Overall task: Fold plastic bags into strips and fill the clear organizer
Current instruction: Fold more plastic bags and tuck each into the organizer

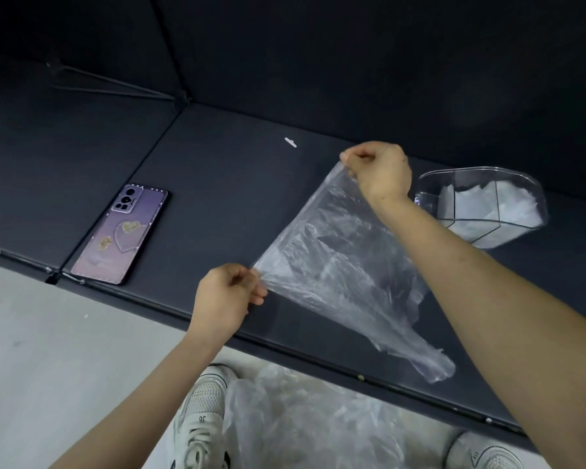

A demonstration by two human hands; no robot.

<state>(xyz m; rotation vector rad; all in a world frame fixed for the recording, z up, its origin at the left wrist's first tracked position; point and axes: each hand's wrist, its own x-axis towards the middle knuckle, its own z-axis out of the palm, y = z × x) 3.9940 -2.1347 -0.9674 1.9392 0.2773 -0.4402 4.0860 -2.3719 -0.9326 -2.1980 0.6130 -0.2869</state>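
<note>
- While I'm dangling the plastic bag mid-frame, left hand and right hand are each pinching a corner.
- I'm thinking pull it taut, lay it flat, then fold; clear organizer is sitting at right.

L hand sits near, centre-left, back of hand toward the camera. Its fingers are curled, thumb & fingertips pinching one corner of the clear bag. L forearm is bare, rising from the lower-left edge, wrist approx. straight. R hand is farther out & to the right, knuckles up, fingers bunched, pinching the bag's far corner. Which fingers meet the thumb isn't clear, prob. index & middle. R forearm, also bare, comes in diagonally from the right edge, wrist bent slightly down. Hands are well apart, w/ the sheet's edge taut between them.
</note>
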